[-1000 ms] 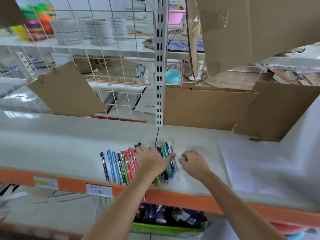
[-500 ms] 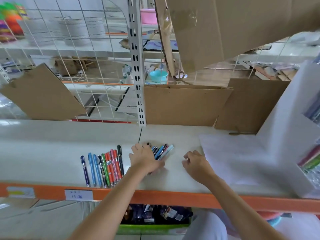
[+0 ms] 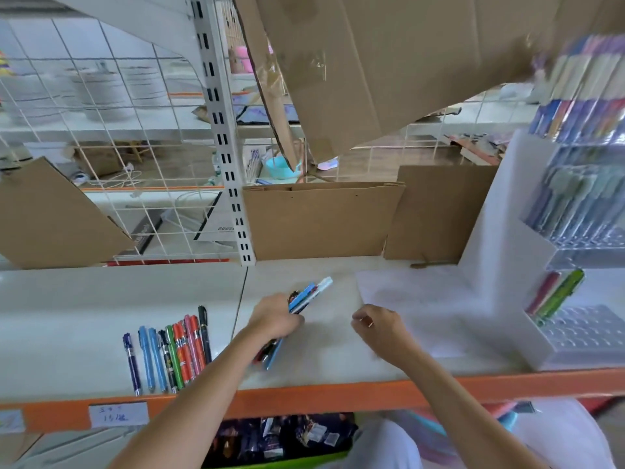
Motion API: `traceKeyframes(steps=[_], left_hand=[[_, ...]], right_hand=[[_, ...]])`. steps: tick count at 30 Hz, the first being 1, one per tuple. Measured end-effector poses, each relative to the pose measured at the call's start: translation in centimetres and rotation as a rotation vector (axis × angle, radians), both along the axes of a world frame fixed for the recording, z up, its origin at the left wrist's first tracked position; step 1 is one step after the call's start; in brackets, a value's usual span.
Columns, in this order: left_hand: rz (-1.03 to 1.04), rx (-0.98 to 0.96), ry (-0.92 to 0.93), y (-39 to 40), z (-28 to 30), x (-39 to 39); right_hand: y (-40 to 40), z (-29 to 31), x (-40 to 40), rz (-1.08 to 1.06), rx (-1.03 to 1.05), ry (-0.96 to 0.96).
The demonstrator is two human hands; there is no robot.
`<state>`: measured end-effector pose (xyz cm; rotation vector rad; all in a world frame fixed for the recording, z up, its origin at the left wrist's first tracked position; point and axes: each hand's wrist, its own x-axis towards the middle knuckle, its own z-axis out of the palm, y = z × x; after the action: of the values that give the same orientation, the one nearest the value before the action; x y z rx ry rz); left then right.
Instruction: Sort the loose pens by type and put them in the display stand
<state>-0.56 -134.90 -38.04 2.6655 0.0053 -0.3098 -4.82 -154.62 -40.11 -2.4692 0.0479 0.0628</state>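
Note:
My left hand (image 3: 275, 318) is closed around a bundle of pens (image 3: 309, 294), blue, black and white, whose ends stick out above and below the fist, just over the shelf. A row of loose pens (image 3: 170, 350), blue, green, red, pink and black, lies side by side on the grey shelf (image 3: 67, 309) to the left of that hand. My right hand (image 3: 377, 328) hovers to the right with fingers loosely curled and nothing in it. The white tiered display stand (image 3: 507, 252) rises at the right, with several pens in its clear compartments.
Cardboard sheets (image 3: 321, 221) lean against the wire-grid back of the shelf, and a larger one hangs overhead. A white perforated upright (image 3: 223, 147) divides the back. The orange shelf edge (image 3: 304, 399) carries a price label (image 3: 118, 414). Packaged goods lie in a bin below.
My left hand has gathered the right-hand group of pens and lifted it off the shelf, tilted to the right. The view has swung right, which brings the display stand into sight.

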Motion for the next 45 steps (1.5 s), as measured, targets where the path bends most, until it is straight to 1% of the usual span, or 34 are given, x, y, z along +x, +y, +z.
traceKeyframes(steps=[3, 4, 5, 6, 9, 12, 15, 21, 26, 28, 31, 33, 35, 40, 42, 45], left_hand=[[0.116, -0.583, 0.145, -2.7, 0.3, -0.3], [0.117, -0.708, 0.189, -3.8, 0.5, -0.4], [0.108, -0.785, 0.222, -4.9, 0.6, -0.5], [0.096, -0.822, 0.25, -6.0, 0.8, -0.5], [0.023, -0.862, 0.298, -9.2, 1.1, -0.6], [-0.085, -0.864, 0.319, -12.1, 1.4, -0.8], [-0.14, -0.865, 0.33, -14.6, 1.6, -0.8], [-0.18, -0.846, 0.276, -17.3, 1.5, -0.8], [-0.164, -0.804, 0.286, -17.7, 1.2, -0.7], [-0.154, -0.813, 0.319, -17.7, 0.9, -0.5], [-0.129, -0.835, 0.349, -17.7, 0.4, -0.3], [-0.094, -0.889, 0.364, -17.9, 0.1, -0.1], [-0.059, -0.95, 0.392, -18.4, 0.2, 0.1], [-0.033, -1.115, 0.436, -21.6, 2.3, 0.6], [-0.01, -1.187, 0.428, -23.3, 3.5, 0.8], [-0.019, -1.228, 0.432, -25.2, 4.7, 0.9]], right_hand=[[-1.1, 1.8, -0.3, -0.021, 0.174, -0.026], [-1.5, 2.6, -0.4, -0.03, 0.214, -0.034], [-2.0, 3.3, -0.5, -0.044, 0.242, -0.045], [-2.6, 3.9, -0.5, -0.062, 0.264, -0.057], [-4.5, 5.8, -0.4, -0.128, 0.307, -0.067], [-6.3, 7.1, -0.2, -0.179, 0.284, -0.059], [-7.7, 7.8, 0.0, -0.216, 0.269, -0.044], [-9.2, 8.2, 0.5, -0.32, 0.366, -0.017], [-9.9, 8.1, 0.8, -0.374, 0.428, 0.065], [-10.4, 8.1, 1.0, -0.437, 0.464, 0.03], [-11.6, 8.9, 1.0, -0.505, 0.541, -0.079], [-12.3, 9.8, 0.7, -0.5, 0.594, -0.135], [-13.0, 10.6, 0.1, -0.48, 0.604, -0.19], [-16.1, 13.1, -1.6, -0.437, 0.519, -0.301], [-18.0, 14.0, -2.1, -0.457, 0.462, -0.317], [-21.0, 15.2, -3.3, -0.505, 0.403, -0.355]])
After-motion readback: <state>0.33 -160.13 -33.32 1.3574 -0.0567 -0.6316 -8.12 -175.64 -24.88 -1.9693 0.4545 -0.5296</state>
